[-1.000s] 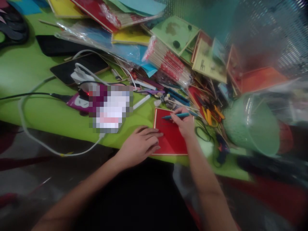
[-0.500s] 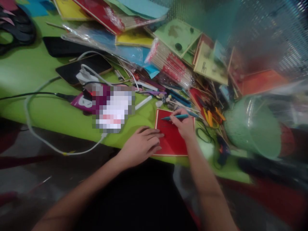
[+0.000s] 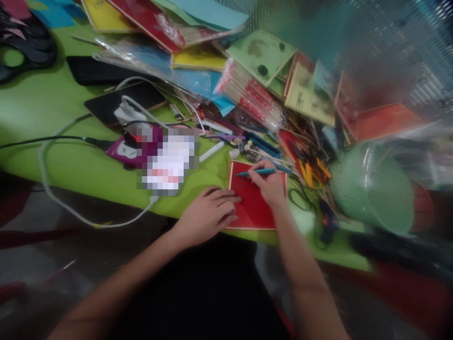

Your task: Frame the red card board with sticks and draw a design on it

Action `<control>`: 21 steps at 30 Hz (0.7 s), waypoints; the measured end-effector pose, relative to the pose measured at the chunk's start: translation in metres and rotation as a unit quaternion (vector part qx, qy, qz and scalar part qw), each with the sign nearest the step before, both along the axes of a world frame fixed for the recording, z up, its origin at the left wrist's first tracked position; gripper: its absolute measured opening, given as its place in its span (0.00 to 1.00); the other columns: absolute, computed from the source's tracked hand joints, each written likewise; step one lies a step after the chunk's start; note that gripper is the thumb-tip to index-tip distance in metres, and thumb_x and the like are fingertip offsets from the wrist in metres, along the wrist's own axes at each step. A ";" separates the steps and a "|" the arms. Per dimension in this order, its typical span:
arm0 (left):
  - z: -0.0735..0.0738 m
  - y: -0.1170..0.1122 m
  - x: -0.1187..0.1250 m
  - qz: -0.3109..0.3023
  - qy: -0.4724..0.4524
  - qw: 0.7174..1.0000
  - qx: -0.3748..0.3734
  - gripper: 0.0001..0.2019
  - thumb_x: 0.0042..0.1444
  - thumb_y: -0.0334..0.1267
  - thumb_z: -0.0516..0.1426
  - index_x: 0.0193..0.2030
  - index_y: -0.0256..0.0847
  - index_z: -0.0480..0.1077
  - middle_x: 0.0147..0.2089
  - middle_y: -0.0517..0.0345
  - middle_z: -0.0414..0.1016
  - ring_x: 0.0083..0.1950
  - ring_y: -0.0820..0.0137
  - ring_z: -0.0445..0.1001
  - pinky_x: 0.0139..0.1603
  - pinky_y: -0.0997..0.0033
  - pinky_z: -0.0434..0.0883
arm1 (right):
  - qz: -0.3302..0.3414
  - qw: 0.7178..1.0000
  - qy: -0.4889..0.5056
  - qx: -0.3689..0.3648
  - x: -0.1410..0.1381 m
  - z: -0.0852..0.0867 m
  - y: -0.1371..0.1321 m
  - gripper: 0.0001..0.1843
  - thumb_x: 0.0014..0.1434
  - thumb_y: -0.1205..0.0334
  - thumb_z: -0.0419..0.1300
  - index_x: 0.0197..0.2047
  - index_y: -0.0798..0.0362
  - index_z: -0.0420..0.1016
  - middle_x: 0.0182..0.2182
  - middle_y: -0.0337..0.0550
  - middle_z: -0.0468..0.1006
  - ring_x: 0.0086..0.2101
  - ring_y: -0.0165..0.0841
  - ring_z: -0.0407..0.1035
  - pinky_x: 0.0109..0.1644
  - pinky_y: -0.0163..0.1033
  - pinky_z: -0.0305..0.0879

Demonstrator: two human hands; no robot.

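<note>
A square red card (image 3: 253,208) with pale strips along its edges lies at the front of the green table (image 3: 21,160). My right hand (image 3: 267,182) is closed around a teal pen (image 3: 256,173), whose tip points left at the card's upper left part. Whether the tip touches the surface I cannot tell. Flat over the card's left edge rests my left hand (image 3: 212,212), its fingers stretched out and nothing in them.
Left of the card lie a blurred-out phone (image 3: 170,160) on a white cable and a purple power socket (image 3: 122,150). Behind are wrapped sticks (image 3: 251,97) and coloured panels. To the right are orange-handled scissors (image 3: 309,174), a glue gun (image 3: 327,219) and a green translucent tub (image 3: 371,189).
The pen and my right hand have shifted very slightly to the left. My left hand stays in place on the card.
</note>
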State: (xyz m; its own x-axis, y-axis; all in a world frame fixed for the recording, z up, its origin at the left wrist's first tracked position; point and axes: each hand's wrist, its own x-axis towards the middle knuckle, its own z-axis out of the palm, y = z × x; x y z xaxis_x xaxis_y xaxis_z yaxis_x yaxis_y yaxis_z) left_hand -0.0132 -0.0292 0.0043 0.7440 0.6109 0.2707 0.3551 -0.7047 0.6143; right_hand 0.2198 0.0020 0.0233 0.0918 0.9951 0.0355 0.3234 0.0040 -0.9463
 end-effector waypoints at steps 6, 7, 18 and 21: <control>0.000 0.000 0.000 0.003 0.000 1.000 -0.005 0.11 0.73 0.44 0.53 0.41 0.44 0.73 0.64 0.60 0.80 0.67 0.63 0.73 0.68 0.52 0.62 | -0.005 1.000 0.004 -0.010 -0.003 0.001 0.000 0.15 0.60 0.48 0.69 0.37 0.49 0.73 0.31 0.35 0.74 0.31 0.31 0.71 0.37 0.37 0.70; 0.000 0.000 0.000 0.001 0.000 1.000 -0.006 0.11 0.73 0.44 0.53 0.41 0.44 0.73 0.63 0.59 0.80 0.67 0.63 0.73 0.68 0.52 0.62 | -0.004 1.000 0.007 -0.010 -0.003 0.001 0.000 0.15 0.60 0.48 0.69 0.37 0.49 0.73 0.31 0.35 0.74 0.31 0.30 0.71 0.37 0.37 0.70; 0.002 0.000 0.000 0.002 -0.002 1.000 0.001 0.10 0.73 0.43 0.54 0.41 0.44 0.72 0.64 0.60 0.80 0.67 0.63 0.74 0.68 0.51 0.63 | -0.014 1.000 0.004 -0.002 -0.003 0.004 0.000 0.16 0.59 0.46 0.70 0.36 0.48 0.73 0.30 0.34 0.75 0.30 0.30 0.72 0.36 0.37 0.71; 0.001 0.000 -0.001 0.001 0.001 1.000 -0.006 0.11 0.73 0.44 0.54 0.41 0.44 0.72 0.64 0.60 0.79 0.67 0.62 0.74 0.68 0.50 0.63 | -0.034 0.999 0.014 0.006 -0.001 0.005 0.000 0.17 0.58 0.45 0.70 0.35 0.48 0.72 0.28 0.33 0.74 0.27 0.30 0.70 0.35 0.38 0.73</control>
